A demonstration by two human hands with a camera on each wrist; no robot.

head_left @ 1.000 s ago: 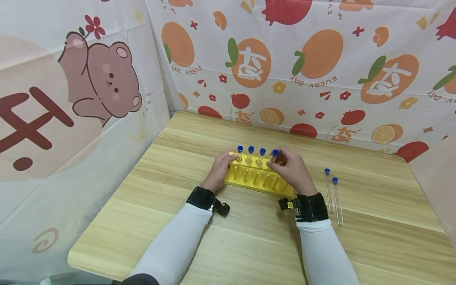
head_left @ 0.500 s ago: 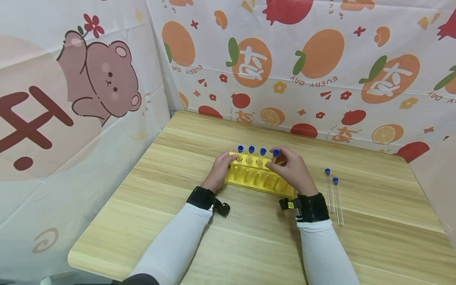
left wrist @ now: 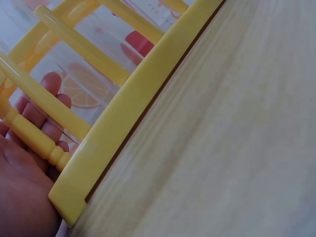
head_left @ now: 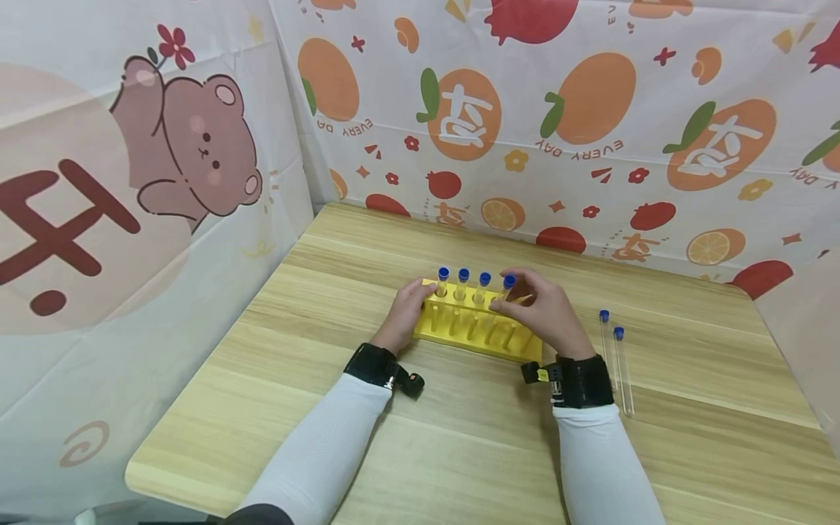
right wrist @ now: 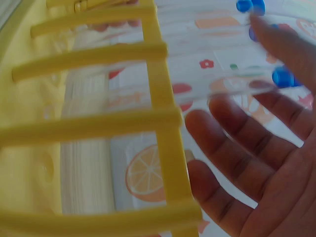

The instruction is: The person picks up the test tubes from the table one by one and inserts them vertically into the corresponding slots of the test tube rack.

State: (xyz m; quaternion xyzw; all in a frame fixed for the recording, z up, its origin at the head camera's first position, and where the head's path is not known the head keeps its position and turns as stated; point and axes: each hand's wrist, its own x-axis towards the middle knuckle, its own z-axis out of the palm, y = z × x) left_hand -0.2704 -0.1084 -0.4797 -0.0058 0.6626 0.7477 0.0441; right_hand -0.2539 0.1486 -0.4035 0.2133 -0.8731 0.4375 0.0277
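A yellow test tube rack (head_left: pixel 475 348) stands on the table with several blue-capped test tubes (head_left: pixel 461 288) upright in its left holes. My left hand (head_left: pixel 402 313) grips the rack's left end, thumb on the top plate, fingers (left wrist: pixel 52 103) behind the end post. My right hand (head_left: pixel 551 313) is at the rightmost standing test tube (head_left: pixel 509 283), its thumb and index finger on either side just below the cap. The right wrist view shows those fingers spread, with a gap around the tube's blue cap (right wrist: pixel 284 77).
Two more capped test tubes (head_left: pixel 623 372) lie side by side on the wooden table (head_left: pixel 420 452), right of the rack and close to the right wrist. A fruit-print cloth (head_left: pixel 558 146) hangs behind the table, and a bear-print cloth (head_left: pixel 210 146) hangs on the left.
My right hand and wrist have shifted slightly right, and the thumb and index finger look a little farther apart around the tube. The left hand and rack hold still.
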